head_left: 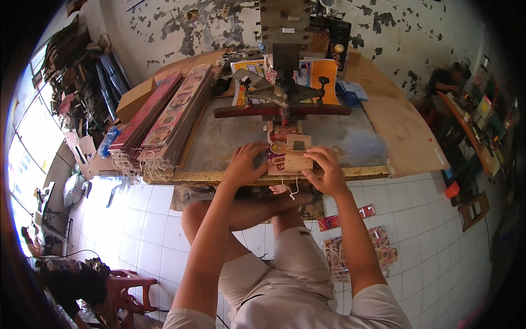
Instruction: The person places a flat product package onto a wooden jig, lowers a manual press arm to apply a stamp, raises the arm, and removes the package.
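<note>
On the metal work surface in front of me lies a flat printed paper bag, purple and red, with white string hanging past the table edge. A small light-wood block with a cut-out lies over its right part. My right hand grips the block's right edge, fingers on top and thumb lower down. My left hand rests beside the bag's left edge, fingers apart and thumb reaching toward it. Just beyond stands a press with a dark red crossbar above the table.
Stacks of folded printed bags with strings lie at the left, beside a cardboard box. Colourful sheets stand behind the press. More printed pieces lie on the tiled floor. Another person sits far right; a red stool is lower left.
</note>
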Demonstrator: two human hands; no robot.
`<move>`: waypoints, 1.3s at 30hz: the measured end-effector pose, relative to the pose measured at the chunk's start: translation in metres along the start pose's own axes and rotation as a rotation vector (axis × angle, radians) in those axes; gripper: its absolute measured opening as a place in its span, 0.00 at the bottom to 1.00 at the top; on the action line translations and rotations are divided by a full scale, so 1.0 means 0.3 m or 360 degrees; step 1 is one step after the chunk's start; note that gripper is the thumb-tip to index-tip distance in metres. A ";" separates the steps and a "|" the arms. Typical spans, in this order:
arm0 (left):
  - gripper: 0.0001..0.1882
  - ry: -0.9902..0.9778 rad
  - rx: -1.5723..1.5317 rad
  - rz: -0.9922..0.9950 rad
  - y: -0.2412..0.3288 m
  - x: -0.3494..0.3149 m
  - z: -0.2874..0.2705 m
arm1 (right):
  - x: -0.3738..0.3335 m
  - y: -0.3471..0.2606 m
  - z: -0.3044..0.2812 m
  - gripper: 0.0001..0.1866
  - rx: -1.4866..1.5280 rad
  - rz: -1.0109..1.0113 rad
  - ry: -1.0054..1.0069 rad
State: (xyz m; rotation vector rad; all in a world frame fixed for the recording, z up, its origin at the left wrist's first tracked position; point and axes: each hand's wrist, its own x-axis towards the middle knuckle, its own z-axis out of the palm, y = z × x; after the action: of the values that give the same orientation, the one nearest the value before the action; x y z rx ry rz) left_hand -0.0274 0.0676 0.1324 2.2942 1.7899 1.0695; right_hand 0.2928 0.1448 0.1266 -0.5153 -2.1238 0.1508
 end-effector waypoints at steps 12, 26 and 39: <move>0.30 0.0065 0.0012 0.0023 -0.016 0.003 0.016 | 0.002 -0.002 0.004 0.24 -0.0040 -0.0007 -0.0023; 0.29 0.0011 -0.0031 -0.0046 0.003 0.002 -0.001 | 0.016 -0.013 -0.002 0.24 -0.0014 0.0021 -0.0046; 0.29 0.0038 -0.0020 -0.0020 0.005 0.001 -0.006 | 0.012 -0.007 0.003 0.25 -0.0030 0.0008 -0.0042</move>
State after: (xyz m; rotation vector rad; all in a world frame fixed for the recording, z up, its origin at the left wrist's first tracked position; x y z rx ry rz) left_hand -0.0271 0.0667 0.1344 2.2695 1.7982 1.1079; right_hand 0.2897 0.1446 0.1293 -0.5324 -2.1518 0.1411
